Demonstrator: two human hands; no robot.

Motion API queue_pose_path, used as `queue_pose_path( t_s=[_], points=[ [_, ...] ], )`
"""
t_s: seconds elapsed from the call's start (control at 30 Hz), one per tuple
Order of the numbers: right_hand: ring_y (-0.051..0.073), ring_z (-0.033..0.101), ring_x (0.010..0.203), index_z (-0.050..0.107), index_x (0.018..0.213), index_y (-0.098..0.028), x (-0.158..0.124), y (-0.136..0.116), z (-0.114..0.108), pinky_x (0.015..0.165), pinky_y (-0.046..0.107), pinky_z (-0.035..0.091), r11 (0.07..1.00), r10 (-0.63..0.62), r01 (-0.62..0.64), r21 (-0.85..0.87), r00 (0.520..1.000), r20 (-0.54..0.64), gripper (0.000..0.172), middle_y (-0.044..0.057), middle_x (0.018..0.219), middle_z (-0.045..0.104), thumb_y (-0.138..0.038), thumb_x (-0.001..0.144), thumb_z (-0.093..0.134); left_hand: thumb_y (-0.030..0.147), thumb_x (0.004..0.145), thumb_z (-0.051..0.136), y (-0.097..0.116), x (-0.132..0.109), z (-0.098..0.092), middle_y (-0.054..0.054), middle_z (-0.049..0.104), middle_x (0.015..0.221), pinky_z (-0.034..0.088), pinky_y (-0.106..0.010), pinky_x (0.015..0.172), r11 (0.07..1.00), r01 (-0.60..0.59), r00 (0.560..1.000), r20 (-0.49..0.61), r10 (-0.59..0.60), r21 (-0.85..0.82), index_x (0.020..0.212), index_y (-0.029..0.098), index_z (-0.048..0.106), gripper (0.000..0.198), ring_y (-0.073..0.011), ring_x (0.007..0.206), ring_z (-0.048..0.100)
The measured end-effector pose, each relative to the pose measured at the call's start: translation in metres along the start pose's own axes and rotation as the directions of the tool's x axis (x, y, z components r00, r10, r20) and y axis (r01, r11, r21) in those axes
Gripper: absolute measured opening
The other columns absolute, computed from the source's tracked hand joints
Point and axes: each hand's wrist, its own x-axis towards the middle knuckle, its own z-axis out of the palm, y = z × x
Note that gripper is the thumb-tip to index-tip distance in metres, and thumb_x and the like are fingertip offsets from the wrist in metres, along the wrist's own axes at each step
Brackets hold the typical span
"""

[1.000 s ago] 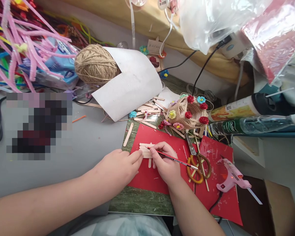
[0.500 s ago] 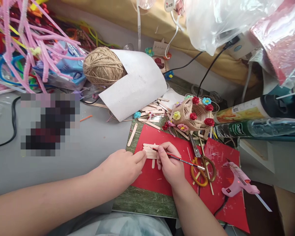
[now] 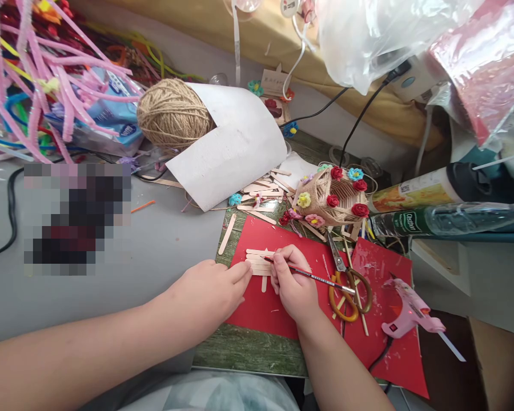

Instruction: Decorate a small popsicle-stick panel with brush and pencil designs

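Between the fingers of my right hand (image 3: 296, 288) is a red-and-black pencil (image 3: 314, 276). Its sharpened tip rests on or just over a small panel of craft sticks (image 3: 257, 266) laid side by side, with a crosswise stick showing below. My left hand (image 3: 214, 285) is closed, its fingertips pressed at the panel's left edge; its thumb is mostly hidden. Under the panel lies a sheet of red card (image 3: 265, 314). Scissors (image 3: 346, 285) with orange-brown handles lie to the right of my right hand.
A pink glue gun (image 3: 411, 314) lies at the right on more red card. Behind are a twine basket (image 3: 314, 197) with small flowers, loose craft sticks (image 3: 261, 188), a twine ball (image 3: 173, 114) and white paper (image 3: 235, 148). A plastic bottle (image 3: 454, 220) lies at right.
The whole view has shifted slightly, with things appearing a little further left. Both hands keep nearly the same grip and place on the panel.
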Motion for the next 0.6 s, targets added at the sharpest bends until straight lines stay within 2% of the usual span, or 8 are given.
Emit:
queue_pose_path(
  t_s=[0.2,0.43,0.6],
  points=[
    [0.01,0.04,0.048,0.053,0.085,-0.024,0.0,0.0,0.0,0.042,0.022,0.037,1.0,-0.008,0.008,-0.002,1.0,0.0,0.038,-0.005,0.067,0.05,-0.056,0.1,0.066,0.028,0.104,0.051,0.002,0.002,-0.009,-0.012,0.068,0.129,0.052,-0.035,0.067,0.999,0.003,1.0,0.024,-0.004,0.047,0.133,0.019,0.066,0.034,-0.0188,0.08,0.073],
    [0.012,0.04,0.051,0.053,0.087,-0.025,0.0,0.0,-0.001,0.044,0.024,0.037,0.999,-0.031,0.031,-0.034,0.999,0.011,0.035,-0.004,0.068,0.05,-0.055,0.102,0.063,0.034,0.097,0.064,-0.001,-0.001,0.002,-0.013,0.065,0.132,0.054,-0.034,0.08,0.999,0.038,0.999,0.013,-0.037,-0.032,0.143,0.025,0.061,0.047,-0.0194,0.089,0.073],
    [0.012,0.04,0.051,0.053,0.087,-0.025,0.0,0.002,-0.002,0.046,0.024,0.037,0.999,-0.022,0.023,-0.042,1.0,0.015,0.035,-0.005,0.067,0.049,-0.055,0.103,0.062,0.032,0.101,0.059,0.0,0.0,-0.001,-0.013,0.067,0.129,0.053,-0.033,0.075,1.0,0.018,0.999,0.026,-0.018,0.002,0.14,0.022,0.063,0.04,-0.0185,0.085,0.072]
  ],
)
